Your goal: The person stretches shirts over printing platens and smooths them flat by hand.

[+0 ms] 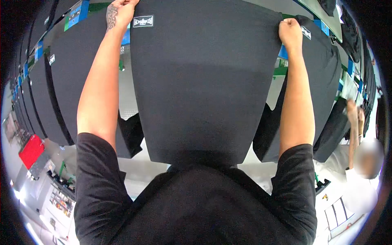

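Observation:
A black garment (pixel 204 81) is stretched out in front of me, with a small white printed logo (pixel 143 21) near its upper left corner. At the top left, my left hand (pixel 122 11) is closed on the edge of the cloth; its fingertips are partly cut off by the frame. My right hand (pixel 291 32) pinches the garment's upper right edge, its fingers curled in. Both arms reach forward, about level with each other, and the cloth spans the gap between them.
Similar black garments hang in a row on the left (pixel 87 77) and on the right (pixel 326 69), with blue supports (pixel 76 15) between them. A red panel (pixel 32 152) is at lower left. Another person (pixel 361 175) at far right has raised hands near the hanging cloth.

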Demonstrator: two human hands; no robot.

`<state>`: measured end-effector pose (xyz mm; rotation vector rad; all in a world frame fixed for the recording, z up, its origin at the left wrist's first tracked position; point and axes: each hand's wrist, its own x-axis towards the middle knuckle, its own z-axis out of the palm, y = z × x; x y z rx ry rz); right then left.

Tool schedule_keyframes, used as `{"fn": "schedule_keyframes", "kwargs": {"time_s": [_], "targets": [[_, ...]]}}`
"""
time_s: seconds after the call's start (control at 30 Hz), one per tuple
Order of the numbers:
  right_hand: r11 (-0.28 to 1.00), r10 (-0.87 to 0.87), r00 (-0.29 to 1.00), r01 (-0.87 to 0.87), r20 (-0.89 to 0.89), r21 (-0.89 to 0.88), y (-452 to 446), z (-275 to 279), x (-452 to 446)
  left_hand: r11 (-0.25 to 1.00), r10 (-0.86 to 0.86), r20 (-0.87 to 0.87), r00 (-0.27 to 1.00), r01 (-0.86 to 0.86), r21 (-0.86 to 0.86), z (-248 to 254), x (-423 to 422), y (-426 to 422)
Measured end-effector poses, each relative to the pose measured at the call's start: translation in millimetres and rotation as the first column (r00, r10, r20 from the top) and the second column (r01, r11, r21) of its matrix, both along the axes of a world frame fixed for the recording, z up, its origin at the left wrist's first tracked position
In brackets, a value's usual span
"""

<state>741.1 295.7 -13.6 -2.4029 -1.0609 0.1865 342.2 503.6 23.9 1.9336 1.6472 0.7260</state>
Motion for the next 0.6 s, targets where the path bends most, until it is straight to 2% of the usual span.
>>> {"fn": "schedule_keyframes", "kwargs": {"time_s": [0.07,0.1,0.17,0.2,0.27,0.37,0.4,0.43,0.47,0.5,0.53,0.57,0.6], "targets": [[0.998,-0.062,0.969,0.068,-0.240,0.017,9,5,-3,0.992,0.060,0.087,0.994,-0.049,-0.116,7,4,1],[0.998,-0.058,0.968,0.065,-0.245,0.023,13,7,-9,0.996,0.026,0.078,0.997,-0.020,-0.089,9,3,1],[0.995,-0.042,0.992,0.052,-0.118,0.085,16,6,-23,0.998,0.028,0.067,0.997,-0.023,-0.061,9,1,3],[0.995,-0.045,0.991,0.055,-0.123,0.080,15,7,-24,0.999,0.026,0.061,0.998,-0.023,-0.042,6,1,2],[0.993,0.083,0.975,-0.063,0.205,-0.102,13,13,-20,1.000,0.011,0.093,0.996,-0.009,-0.022,-9,-5,10],[0.997,0.051,0.994,-0.046,0.094,-0.060,15,-3,-3,0.998,0.054,0.103,0.993,-0.051,-0.028,-10,4,1],[0.998,0.036,0.999,-0.034,0.029,-0.049,17,-9,2,0.996,0.078,0.028,0.997,-0.077,-0.039,-5,7,-2],[0.994,0.015,0.996,-0.005,0.090,-0.112,21,-8,1,0.994,0.101,-0.046,0.994,-0.103,-0.043,-2,6,-2],[0.994,0.017,0.996,-0.007,0.085,-0.110,21,-10,-3,0.996,0.013,-0.172,0.985,0.002,0.088,-33,-10,14],[0.992,0.080,0.950,-0.104,0.302,0.066,23,-6,-13,0.991,-0.052,-0.174,0.983,0.073,0.116,-32,-9,8],[0.948,0.090,0.856,-0.230,0.510,0.218,25,-1,-27,0.946,-0.046,-0.202,0.978,0.107,0.304,-8,5,-24],[0.917,0.188,0.778,-0.358,0.599,0.177,24,12,-50,0.903,-0.162,-0.265,0.950,0.251,0.348,6,12,-47],[0.847,0.306,0.734,-0.501,0.607,0.179,25,30,-85,0.795,-0.347,-0.297,0.889,0.448,0.410,2,14,-61]]}}
